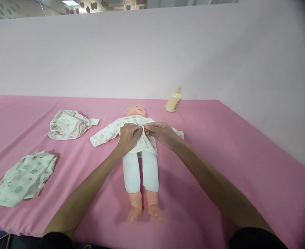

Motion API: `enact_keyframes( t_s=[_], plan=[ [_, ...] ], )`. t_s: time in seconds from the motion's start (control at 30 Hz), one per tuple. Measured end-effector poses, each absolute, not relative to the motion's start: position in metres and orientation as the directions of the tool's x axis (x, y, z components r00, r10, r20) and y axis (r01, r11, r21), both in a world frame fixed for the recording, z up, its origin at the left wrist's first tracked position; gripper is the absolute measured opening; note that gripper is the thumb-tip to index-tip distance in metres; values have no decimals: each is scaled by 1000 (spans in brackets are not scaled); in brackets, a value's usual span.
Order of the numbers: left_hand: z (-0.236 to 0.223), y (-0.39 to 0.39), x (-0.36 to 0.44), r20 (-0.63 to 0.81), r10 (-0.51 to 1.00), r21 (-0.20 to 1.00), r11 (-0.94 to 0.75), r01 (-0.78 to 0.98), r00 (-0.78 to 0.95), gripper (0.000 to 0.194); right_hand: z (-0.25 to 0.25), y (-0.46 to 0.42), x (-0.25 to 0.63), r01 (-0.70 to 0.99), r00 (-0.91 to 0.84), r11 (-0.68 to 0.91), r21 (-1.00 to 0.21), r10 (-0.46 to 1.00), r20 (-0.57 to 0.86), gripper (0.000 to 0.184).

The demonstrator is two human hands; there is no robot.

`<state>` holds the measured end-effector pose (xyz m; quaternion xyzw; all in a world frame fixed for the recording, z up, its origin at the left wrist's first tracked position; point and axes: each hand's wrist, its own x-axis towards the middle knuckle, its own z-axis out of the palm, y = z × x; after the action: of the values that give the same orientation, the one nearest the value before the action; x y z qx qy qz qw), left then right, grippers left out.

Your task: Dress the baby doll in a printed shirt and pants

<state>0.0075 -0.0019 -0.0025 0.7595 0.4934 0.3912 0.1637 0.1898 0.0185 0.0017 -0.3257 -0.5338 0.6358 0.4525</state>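
Observation:
A baby doll (135,207) lies on its back, head away from me and bare feet towards me. It has on a white printed long-sleeved shirt (107,134) and plain white trousers (131,173). Over the doll's chest, my left hand (129,136) pinches the shirt's front edge between thumb and fingers. Close beside it, my right hand (162,133) grips the facing edge of the shirt front with its fingertips. The small fastening between my fingers is too fine to make out. My right hand and forearm partly cover the doll's other sleeve.
A pink sheet (194,173) covers the surface under the doll. To the left lie a bundled white printed cloth (68,124) and a folded printed garment (25,176). A yellowish pump bottle (173,101) stands tilted near the white wall (116,55) at the back.

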Motion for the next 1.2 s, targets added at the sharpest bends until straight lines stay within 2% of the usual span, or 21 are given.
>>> enact_keyframes(
  t_s=[0.27, 0.43, 0.6, 0.7, 0.9, 1.07, 1.2],
  plan=[
    [0, -2, 4, 406, 893, 729, -446, 520, 196, 21, -6, 20, 184, -130, -282, 144, -981, 943, 176, 26],
    [1, -1, 0, 403, 890, 771, -456, 445, 214, 24, -4, 15, 181, -14, -217, 221, -975, 951, 219, 29],
    [0, 1, -1, 343, 917, 876, -390, 283, 204, 22, -3, 11, 181, 84, -210, 325, -942, 930, 302, 26],
    [-1, 0, -2, 309, 930, 914, -348, 208, 198, 22, -4, 12, 181, 104, -215, 360, -927, 918, 333, 22],
    [0, 3, -5, 303, 926, 923, -344, 174, 223, 22, -11, 17, 180, 103, -192, 378, -920, 915, 354, 21],
    [1, 4, -5, 256, 938, 946, -293, 139, 235, 23, -17, 18, 178, 215, -194, 559, -801, 828, 526, 18],
    [2, 1, -3, 250, 943, 937, -293, 192, 218, 29, -16, 17, 178, 309, -227, 626, -716, 779, 584, 20]
  ],
)
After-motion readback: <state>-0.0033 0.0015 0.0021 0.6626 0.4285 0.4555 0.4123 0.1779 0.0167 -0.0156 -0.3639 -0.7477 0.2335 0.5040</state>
